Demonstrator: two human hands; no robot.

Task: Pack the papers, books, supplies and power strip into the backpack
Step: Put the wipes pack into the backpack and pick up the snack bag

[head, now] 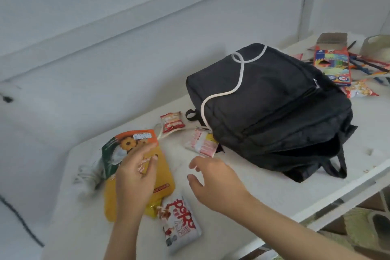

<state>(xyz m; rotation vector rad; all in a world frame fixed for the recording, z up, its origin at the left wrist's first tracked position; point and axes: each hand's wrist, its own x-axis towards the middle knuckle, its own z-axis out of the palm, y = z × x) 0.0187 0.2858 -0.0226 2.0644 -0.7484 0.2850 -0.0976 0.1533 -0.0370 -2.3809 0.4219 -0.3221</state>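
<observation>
A black backpack (272,110) lies flat on the white table (263,188), its zip open along the near right side. A white power cord (238,78) runs across its top and down toward the left. My left hand (135,177) rests on a yellow and orange cookie bag (162,181), thumb and fingers curled over it. My right hand (213,177) hovers open above the table beside the bag, holding nothing. A white snack packet with red letters (179,224) lies below the cookie bag.
A small red packet (172,121) and a pink-white packet (201,141) lie left of the backpack. Behind the backpack are a coloured pencil box (331,63), loose pencils (367,65), a cardboard box (332,40) and another snack bag (358,89). The table edge runs at right.
</observation>
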